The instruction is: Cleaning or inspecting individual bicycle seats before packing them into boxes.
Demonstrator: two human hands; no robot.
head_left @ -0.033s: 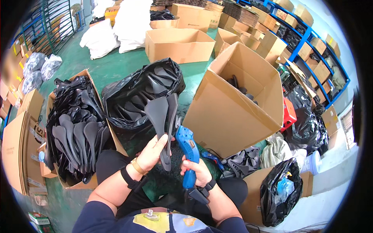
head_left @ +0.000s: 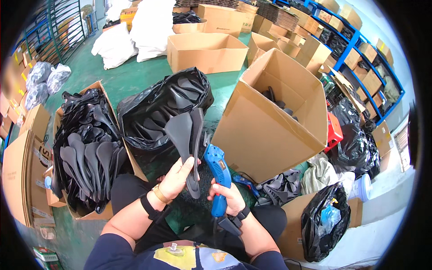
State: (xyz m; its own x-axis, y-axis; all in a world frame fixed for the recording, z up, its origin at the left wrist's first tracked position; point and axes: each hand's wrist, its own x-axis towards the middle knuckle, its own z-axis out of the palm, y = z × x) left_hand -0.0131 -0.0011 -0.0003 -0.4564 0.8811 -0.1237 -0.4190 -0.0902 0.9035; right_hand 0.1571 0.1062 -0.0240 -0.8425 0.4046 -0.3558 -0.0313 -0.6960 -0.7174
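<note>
My left hand (head_left: 178, 177) is closed around the narrow end of a black bicycle saddle (head_left: 180, 132), its wide end pointing up and away from me. In my right hand (head_left: 229, 198) is a blue pair of electric scissors (head_left: 218, 168), gripped by the handle. Its metal tip points up, close to the saddle's right edge; whether they touch I cannot tell. Behind the held saddle, a black plastic bag (head_left: 130, 112) holds more saddles. To my left, a cardboard box (head_left: 137, 164) is packed with several saddles (head_left: 92, 162) and dark trimmings.
A tall open carton (head_left: 265, 130) with some black pieces inside stands at right. Black parts (head_left: 281, 188) lie on the floor by my right knee, beside a box with a black bag (head_left: 321, 229). Farther off are an open carton (head_left: 204, 56), white sacks (head_left: 150, 31) and blue shelving (head_left: 351, 47).
The saddle in my left hand has tipped very slightly to the left. Both hands keep their grips.
</note>
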